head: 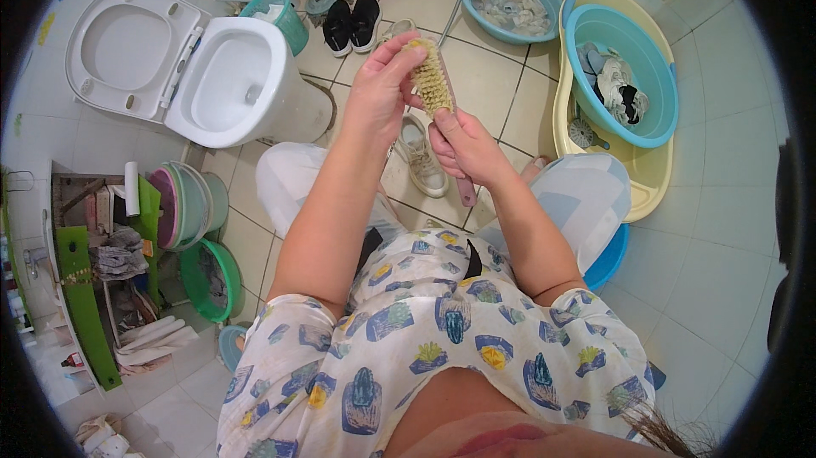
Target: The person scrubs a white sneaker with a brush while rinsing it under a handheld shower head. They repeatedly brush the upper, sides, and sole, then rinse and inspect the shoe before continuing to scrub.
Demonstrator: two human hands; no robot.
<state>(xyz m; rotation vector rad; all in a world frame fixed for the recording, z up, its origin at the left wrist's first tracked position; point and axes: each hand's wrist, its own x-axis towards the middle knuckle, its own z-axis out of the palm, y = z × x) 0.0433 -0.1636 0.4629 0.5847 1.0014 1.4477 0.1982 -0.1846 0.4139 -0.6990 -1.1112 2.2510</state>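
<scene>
A long-handled scrub brush (pixel 432 80) with pale yellow bristles is held up between my two hands, its bristles turned toward me. My right hand (pixel 468 147) grips the pinkish handle (pixel 467 192) just below the bristles. At the far end of the brush head, my left hand (pixel 386 85) has its thumb on the bristles and its fingers around the edge. Below the hands, a light-coloured lace-up shoe (pixel 421 158) rests on the tiled floor between my feet. Another pale shoe (pixel 400 28) lies beyond, partly hidden by my left hand.
To the left stands a toilet (pixel 233 85) with its lid raised. Black shoes (pixel 352 24) sit near a green waste basket (pixel 280 21). At right, a blue basin (pixel 666 107) holding shoes rests in a yellow tub (pixel 644 199). Another basin (pixel 475 11) contains soaking cloth.
</scene>
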